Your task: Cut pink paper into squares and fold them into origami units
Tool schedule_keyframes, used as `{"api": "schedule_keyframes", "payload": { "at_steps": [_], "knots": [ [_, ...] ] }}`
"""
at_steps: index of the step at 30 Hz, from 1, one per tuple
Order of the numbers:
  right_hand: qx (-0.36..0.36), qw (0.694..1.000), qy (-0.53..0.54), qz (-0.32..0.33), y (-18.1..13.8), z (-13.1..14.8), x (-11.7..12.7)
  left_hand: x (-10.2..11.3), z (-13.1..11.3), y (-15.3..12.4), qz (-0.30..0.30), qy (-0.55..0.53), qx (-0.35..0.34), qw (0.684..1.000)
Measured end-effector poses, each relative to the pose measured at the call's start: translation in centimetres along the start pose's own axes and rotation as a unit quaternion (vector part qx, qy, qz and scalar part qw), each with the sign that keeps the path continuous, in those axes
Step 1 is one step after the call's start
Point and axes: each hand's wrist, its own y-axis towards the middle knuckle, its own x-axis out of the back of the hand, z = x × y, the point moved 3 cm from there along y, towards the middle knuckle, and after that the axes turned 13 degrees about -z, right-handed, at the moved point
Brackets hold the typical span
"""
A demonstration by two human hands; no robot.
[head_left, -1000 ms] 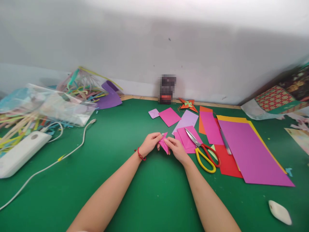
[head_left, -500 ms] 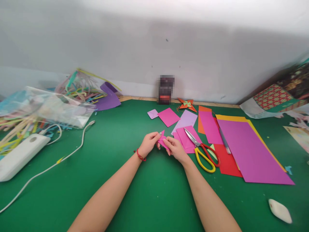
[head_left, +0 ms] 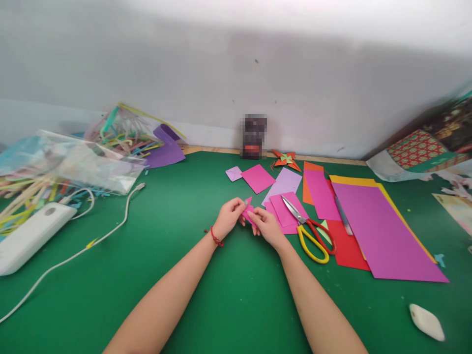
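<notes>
A small folded piece of pink paper is pinched between both hands above the green table. My left hand grips its left side, the thumb near a pointed corner that sticks up. My right hand closes on the lower right side, thumb on top. Fingers cover much of the paper, so its full shape is hidden. Just right of the hands lie pink paper squares with open scissors on them, handles yellow and red. Behind are a magenta square and a small folded lilac paper.
Coloured sheets, the top one purple, lie at the right with a pen. An orange paper star rests by the wall. On the left are a white power bank, its cable, and a plastic bag among paper strips.
My fingers have shifted slightly on the pink paper, which is turned a little, with less of its lower part showing. Everything else stays in place.
</notes>
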Motion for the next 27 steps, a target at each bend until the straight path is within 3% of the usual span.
{"api": "schedule_keyframes", "payload": {
  "at_steps": [7,15,27],
  "knots": [
    [-0.002,0.999,0.045,0.011,-0.07,0.19,-0.25,0.11,0.2,-0.04,-0.018,0.021,0.01,1.0],
    [0.004,1.0,0.019,0.012,-0.16,0.05,-0.16,0.21,0.17,0.12,-0.041,0.016,0.014,0.999],
    [-0.016,0.998,0.057,0.036,-0.13,-0.24,0.09,-0.12,0.09,-0.42,-0.016,-0.006,0.007,1.0]
  ]
}}
